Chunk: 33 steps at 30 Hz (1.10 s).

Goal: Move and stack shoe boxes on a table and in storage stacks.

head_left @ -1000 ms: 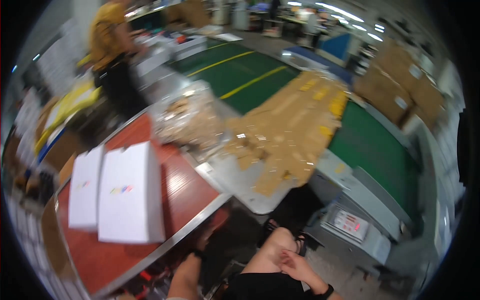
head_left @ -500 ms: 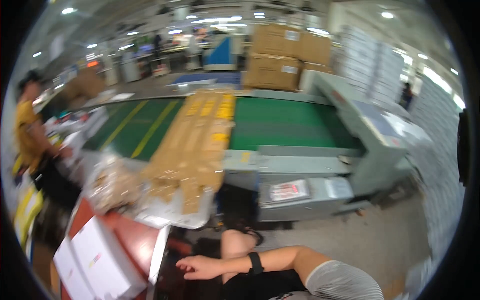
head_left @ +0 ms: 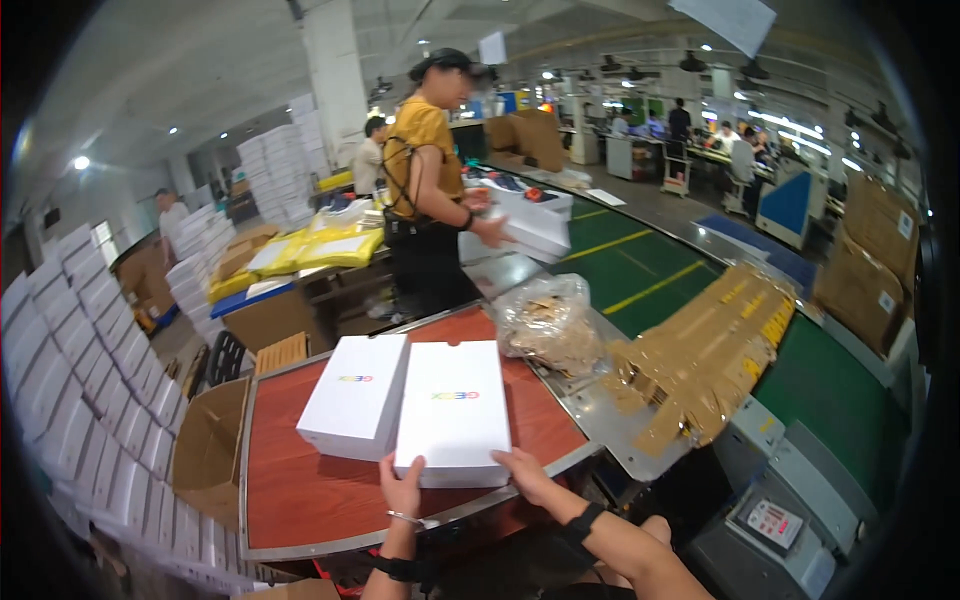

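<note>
Two white lidded shoe boxes lie side by side on a reddish-brown tabletop (head_left: 290,505). The nearer, right-hand shoe box (head_left: 453,400) has a small notch at its far edge and coloured print on the lid. My left hand (head_left: 402,487) grips its near left corner, thumb on the front side. At the near right corner, my right hand (head_left: 524,474) holds the same box, fingers against its side. The other shoe box (head_left: 357,395) rests just left of it, slightly turned, untouched by either hand.
A clear bag of brown paper (head_left: 548,325) and taped flattened cardboard (head_left: 700,360) lie right of the table, beside a green conveyor belt (head_left: 640,262). A co-worker (head_left: 425,150) in yellow handles a white box with shoes. Stacked white boxes (head_left: 85,400) rise at left, near an open carton (head_left: 210,450).
The view has swung left toward the table. My right hand, earlier away from the boxes, is now on the right-hand shoe box; my left hand has come into view on it too.
</note>
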Each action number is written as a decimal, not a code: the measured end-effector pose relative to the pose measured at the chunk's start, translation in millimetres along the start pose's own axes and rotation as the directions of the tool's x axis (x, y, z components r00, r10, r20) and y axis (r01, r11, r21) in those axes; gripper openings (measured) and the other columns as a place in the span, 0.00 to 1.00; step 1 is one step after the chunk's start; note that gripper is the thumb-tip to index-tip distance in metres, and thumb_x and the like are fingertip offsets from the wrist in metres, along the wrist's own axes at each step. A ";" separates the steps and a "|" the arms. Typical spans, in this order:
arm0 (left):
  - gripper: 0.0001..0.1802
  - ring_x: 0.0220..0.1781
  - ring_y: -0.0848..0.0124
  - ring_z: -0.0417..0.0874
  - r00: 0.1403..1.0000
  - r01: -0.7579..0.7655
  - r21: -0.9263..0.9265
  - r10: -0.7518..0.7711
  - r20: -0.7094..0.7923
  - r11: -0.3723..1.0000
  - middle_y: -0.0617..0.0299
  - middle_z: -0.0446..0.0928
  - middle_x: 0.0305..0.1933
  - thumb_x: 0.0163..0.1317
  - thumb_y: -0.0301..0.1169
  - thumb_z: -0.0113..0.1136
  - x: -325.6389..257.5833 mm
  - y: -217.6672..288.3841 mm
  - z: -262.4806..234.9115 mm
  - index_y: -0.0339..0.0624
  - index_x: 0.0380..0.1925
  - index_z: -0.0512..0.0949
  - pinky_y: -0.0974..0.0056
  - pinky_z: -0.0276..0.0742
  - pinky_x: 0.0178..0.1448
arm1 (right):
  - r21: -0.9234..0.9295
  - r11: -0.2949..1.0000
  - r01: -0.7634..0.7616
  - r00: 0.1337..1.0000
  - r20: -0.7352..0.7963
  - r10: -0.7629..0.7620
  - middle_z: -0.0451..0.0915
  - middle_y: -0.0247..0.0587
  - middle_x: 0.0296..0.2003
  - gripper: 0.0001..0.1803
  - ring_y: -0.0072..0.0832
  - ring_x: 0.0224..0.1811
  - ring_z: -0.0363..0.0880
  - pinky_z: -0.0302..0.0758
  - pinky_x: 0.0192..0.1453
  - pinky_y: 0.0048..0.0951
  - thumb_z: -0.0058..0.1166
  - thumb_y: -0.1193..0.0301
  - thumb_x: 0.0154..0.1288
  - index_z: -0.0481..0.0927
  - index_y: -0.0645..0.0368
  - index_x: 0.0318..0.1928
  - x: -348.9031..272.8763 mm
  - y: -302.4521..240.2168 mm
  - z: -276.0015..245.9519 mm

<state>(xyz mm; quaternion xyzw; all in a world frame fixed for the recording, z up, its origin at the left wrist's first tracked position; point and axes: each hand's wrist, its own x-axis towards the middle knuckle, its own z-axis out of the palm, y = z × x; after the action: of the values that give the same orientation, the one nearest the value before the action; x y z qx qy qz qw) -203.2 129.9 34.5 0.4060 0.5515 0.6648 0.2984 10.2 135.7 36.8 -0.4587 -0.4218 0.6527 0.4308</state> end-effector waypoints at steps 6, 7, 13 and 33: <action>0.26 0.42 0.68 0.71 0.984 -0.178 0.118 0.173 0.047 0.977 0.57 0.71 0.37 0.41 0.35 0.67 -6.8 55.1 15.0 0.35 0.39 0.70 0.64 0.68 0.46 | 0.431 0.902 0.032 0.999 -0.011 -0.030 0.71 0.41 0.46 0.24 0.35 0.48 0.70 0.70 0.45 0.40 0.47 0.60 0.56 0.66 0.59 0.51 -21.1 -18.9 0.4; 0.26 0.42 0.68 0.71 0.985 -0.173 0.113 0.171 0.032 0.978 0.57 0.71 0.37 0.41 0.35 0.67 -0.6 63.0 14.0 0.35 0.39 0.70 0.64 0.68 0.46 | 0.419 0.908 0.026 1.000 -0.002 -0.027 0.71 0.41 0.46 0.24 0.35 0.48 0.70 0.70 0.45 0.40 0.47 0.60 0.56 0.66 0.59 0.51 -22.5 -24.3 6.8; 0.20 0.39 0.75 0.69 0.950 -0.232 -0.012 0.229 0.212 0.973 0.62 0.69 0.40 0.48 0.30 0.61 65.7 155.9 -28.7 0.38 0.42 0.68 0.71 0.69 0.41 | 0.474 0.813 0.337 0.926 -0.013 -0.376 0.66 0.42 0.48 0.26 0.28 0.50 0.66 0.66 0.51 0.33 0.47 0.70 0.57 0.57 0.61 0.55 -8.8 -84.9 80.6; 0.18 0.31 0.73 0.75 0.919 0.395 -0.349 -0.373 0.131 0.850 0.67 0.74 0.29 0.58 0.49 0.44 189.7 -68.9 -168.1 0.50 0.37 0.72 0.66 0.70 0.32 | -0.795 0.083 0.601 0.679 0.453 -0.578 0.60 0.63 0.54 0.22 0.57 0.52 0.63 0.67 0.49 0.49 0.45 0.55 0.58 0.68 0.60 0.43 79.5 -108.5 208.9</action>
<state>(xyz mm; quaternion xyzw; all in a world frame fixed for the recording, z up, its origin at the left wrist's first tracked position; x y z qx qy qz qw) -446.1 222.4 -3.2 0.2435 0.4779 0.6712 0.5117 -188.3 208.3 167.4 -0.3968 -0.8551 0.0825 0.3234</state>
